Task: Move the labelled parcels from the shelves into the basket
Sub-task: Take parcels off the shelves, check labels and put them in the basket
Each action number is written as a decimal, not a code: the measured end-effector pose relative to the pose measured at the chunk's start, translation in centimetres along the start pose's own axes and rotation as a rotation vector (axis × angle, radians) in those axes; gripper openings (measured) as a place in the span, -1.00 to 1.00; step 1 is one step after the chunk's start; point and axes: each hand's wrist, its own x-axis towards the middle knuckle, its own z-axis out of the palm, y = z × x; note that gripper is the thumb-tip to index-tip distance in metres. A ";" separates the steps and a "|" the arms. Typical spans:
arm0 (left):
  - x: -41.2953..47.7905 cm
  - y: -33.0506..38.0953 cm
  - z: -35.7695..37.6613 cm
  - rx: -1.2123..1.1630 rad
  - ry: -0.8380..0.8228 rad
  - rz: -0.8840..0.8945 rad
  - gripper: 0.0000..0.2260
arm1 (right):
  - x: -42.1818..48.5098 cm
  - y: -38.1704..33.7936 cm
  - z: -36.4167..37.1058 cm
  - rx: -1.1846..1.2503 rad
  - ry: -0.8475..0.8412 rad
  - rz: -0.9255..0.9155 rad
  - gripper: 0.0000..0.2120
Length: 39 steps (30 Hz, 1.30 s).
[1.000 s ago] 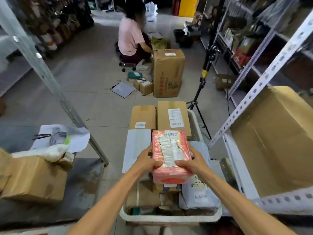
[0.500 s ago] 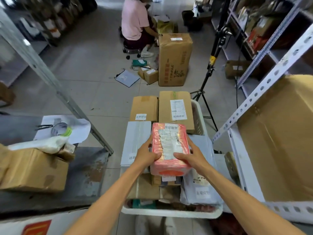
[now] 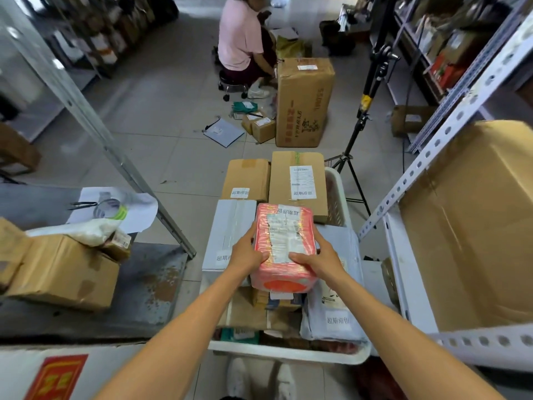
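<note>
both the left hand and right hand clamp the pink parcel over the basket middle, seemingly resting on the pile; next, release onto a stable spot.

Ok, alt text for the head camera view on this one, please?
Both hands, left hand and right hand, hold a pink taped parcel with a white label over a white basket already crowded with labelled cardboard boxes and grey mailers. Metal shelving flanks the aisle; farther back, a person sits beside a tall carton.
</note>
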 end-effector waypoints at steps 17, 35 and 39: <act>-4.1 2.9 -3.3 0.475 0.054 0.041 -0.46 | -2.2 -5.9 -0.5 -0.622 -0.033 -0.391 -0.24; -33.1 -10.5 -15.0 0.435 0.588 -0.371 -0.60 | -21.8 -17.2 18.7 -1.230 -0.771 -1.076 -0.64; -43.9 -14.8 -14.3 0.359 0.736 -0.539 -0.56 | -31.1 -16.5 23.6 -1.216 -0.937 -1.229 -0.58</act>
